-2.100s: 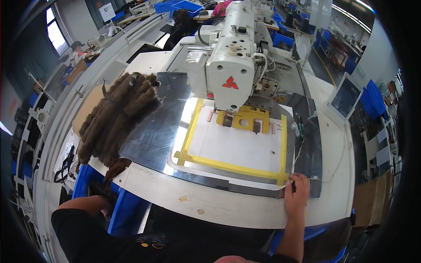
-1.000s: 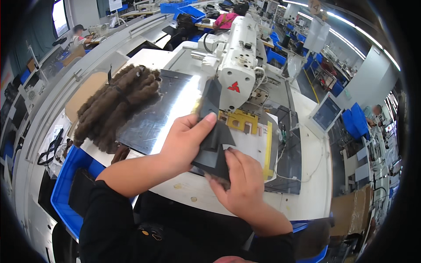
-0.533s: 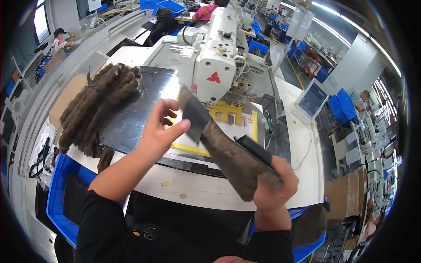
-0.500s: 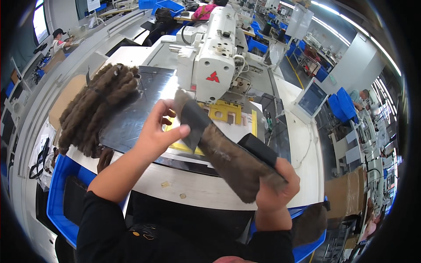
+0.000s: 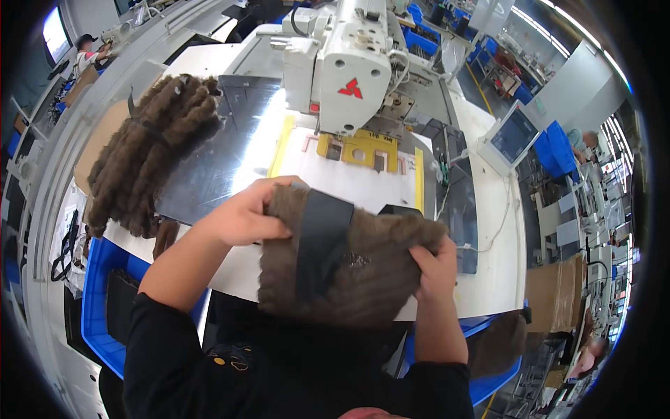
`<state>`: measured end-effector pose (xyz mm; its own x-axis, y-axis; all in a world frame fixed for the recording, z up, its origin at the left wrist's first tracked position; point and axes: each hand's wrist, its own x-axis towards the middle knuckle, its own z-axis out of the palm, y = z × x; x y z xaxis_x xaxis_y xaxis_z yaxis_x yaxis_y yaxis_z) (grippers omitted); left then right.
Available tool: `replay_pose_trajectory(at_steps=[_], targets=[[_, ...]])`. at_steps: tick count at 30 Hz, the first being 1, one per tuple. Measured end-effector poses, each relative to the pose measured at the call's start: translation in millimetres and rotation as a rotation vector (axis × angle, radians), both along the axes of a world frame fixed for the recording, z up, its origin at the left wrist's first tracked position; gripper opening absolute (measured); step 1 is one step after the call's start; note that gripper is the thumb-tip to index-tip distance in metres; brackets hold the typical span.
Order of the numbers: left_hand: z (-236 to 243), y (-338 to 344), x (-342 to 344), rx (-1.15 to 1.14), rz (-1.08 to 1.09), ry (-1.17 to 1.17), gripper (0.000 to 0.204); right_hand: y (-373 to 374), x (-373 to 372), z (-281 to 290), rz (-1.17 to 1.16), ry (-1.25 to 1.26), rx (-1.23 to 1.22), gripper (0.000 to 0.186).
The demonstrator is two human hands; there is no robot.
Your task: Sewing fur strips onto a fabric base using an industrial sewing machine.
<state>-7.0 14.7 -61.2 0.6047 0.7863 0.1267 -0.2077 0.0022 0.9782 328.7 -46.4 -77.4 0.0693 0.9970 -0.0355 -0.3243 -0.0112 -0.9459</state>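
Observation:
A brown furry fabric piece (image 5: 382, 276) with a black band (image 5: 324, 227) running down its left part is held up in front of me, at the near edge of the table. My left hand (image 5: 252, 213) pinches its upper left edge, thumb on the near face. At the right edge my right hand (image 5: 437, 269) grips the fur, its thumb in front and its other fingers mostly hidden behind. A second black flap (image 5: 400, 209) shows above the piece's top edge. Small pale specks dot the middle of the fur.
Beyond stands a white sewing machine (image 5: 352, 84) with a yellow template (image 5: 359, 149) below its head. A stack of brown furry pieces (image 5: 153, 150) lies at left. Blue bins (image 5: 94, 307) flank me below the table. A screen (image 5: 511, 136) stands at right.
The furry piece has turned from a slanting, nearly edge-on pose to show its broad face. My left hand has come lower and grips its edge; my right hand has risen slightly.

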Motion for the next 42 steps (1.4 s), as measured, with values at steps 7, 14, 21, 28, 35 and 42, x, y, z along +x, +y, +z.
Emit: replay_pose_trajectory(at_steps=[7, 14, 21, 28, 35, 42], targets=[[-41, 33, 13, 0.006, 0.039, 0.253, 0.038, 36, 19, -24, 0.322, -0.112, -0.13, 0.028], [-34, 57, 39, 0.282, 0.013, 0.714, 0.048, 73, 10, -14, 0.393, -0.465, -0.057, 0.025], [-64, 84, 60, 0.577, 0.124, 0.749, 0.023, 102, 14, -38, 0.26, -0.668, -0.063, 0.02], [-61, 111, 42, 0.008, 0.485, 0.735, 0.024, 129, 23, -42, 0.11, -0.702, -0.182, 0.018], [-50, 121, 24, 0.059, 0.685, 1.025, 0.029, 140, 34, -43, -0.028, -0.928, -0.229, 0.031], [-59, 146, 27, 0.195, 0.686, 1.11, 0.028, 167, 40, -48, -0.021, -0.954, -0.215, 0.031]])
